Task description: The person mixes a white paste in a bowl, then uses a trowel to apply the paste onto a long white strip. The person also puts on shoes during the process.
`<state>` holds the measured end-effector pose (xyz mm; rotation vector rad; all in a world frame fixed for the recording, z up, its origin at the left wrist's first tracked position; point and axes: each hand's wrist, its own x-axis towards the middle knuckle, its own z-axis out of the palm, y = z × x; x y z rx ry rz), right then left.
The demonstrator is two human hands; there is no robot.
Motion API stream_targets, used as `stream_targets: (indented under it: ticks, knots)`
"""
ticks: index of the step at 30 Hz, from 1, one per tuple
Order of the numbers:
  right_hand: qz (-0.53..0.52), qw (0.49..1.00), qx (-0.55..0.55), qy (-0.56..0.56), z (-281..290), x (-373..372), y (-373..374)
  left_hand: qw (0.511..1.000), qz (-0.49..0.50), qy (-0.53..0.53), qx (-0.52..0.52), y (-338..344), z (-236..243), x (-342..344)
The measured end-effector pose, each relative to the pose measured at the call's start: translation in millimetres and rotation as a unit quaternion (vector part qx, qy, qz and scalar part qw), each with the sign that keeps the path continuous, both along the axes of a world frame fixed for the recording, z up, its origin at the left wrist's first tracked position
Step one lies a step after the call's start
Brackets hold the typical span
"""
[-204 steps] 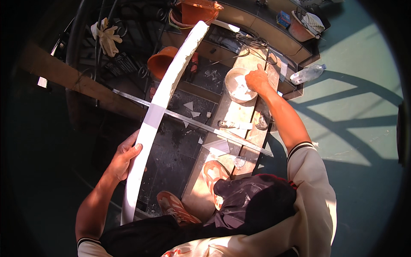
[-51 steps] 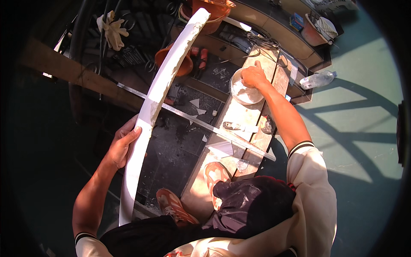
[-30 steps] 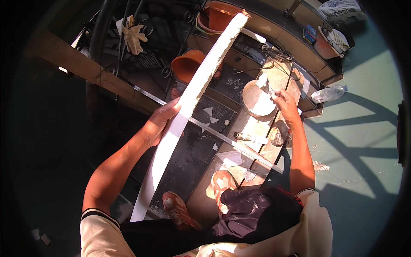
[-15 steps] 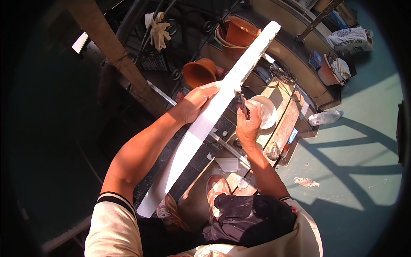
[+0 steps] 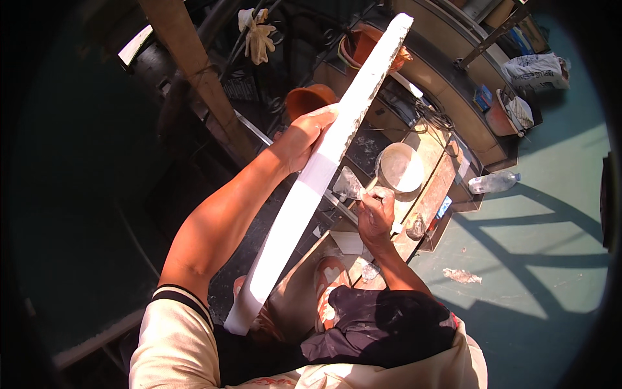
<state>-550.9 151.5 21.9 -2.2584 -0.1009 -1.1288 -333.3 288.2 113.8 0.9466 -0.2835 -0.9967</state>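
Strong sunlight throws long barred shadows across a green floor (image 5: 557,259) on the right, where a plastic bottle (image 5: 494,183) lies beside a low wooden counter (image 5: 447,188), while a wooden post (image 5: 194,71), orange pots (image 5: 308,100) and hanging gloves (image 5: 256,32) fill the dark clutter above.

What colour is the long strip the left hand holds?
White, clearest in the head view: long strip, left hand.
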Motion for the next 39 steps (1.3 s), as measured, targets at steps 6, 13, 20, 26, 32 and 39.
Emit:
stream_targets:
  ticks: [6, 13, 20, 26, 32, 39]
  knots:
    - [-0.022, 0.990, -0.123, -0.069, 37.3, 49.9, -36.0, 1.000, 0.005, 0.019, -0.006, 8.0, 3.4, -11.9]
    - [-0.125, 0.988, -0.084, -0.018, 28.2, 71.9, -88.7, 0.999, 0.022, 0.045, -0.006, 4.3, 3.4, -17.3]
    - [-0.222, 0.931, -0.147, 0.251, 34.2, 29.9, -189.1, 0.996, 0.034, -0.026, 0.076, 18.7, 6.1, -12.1]
    - [-0.147, 0.767, -0.431, 0.452, -2.6, 53.4, -244.0, 0.996, 0.025, -0.033, 0.082, 17.7, -17.7, -7.9]
    - [-0.028, 0.646, -0.556, 0.523, -26.8, 84.2, -230.6, 0.989, 0.029, -0.026, 0.143, 17.3, -26.1, -14.1]
    - [0.040, 0.606, -0.539, 0.583, -13.0, 91.0, -239.2, 0.987, 0.040, -0.009, 0.155, 14.1, -39.9, -13.7]
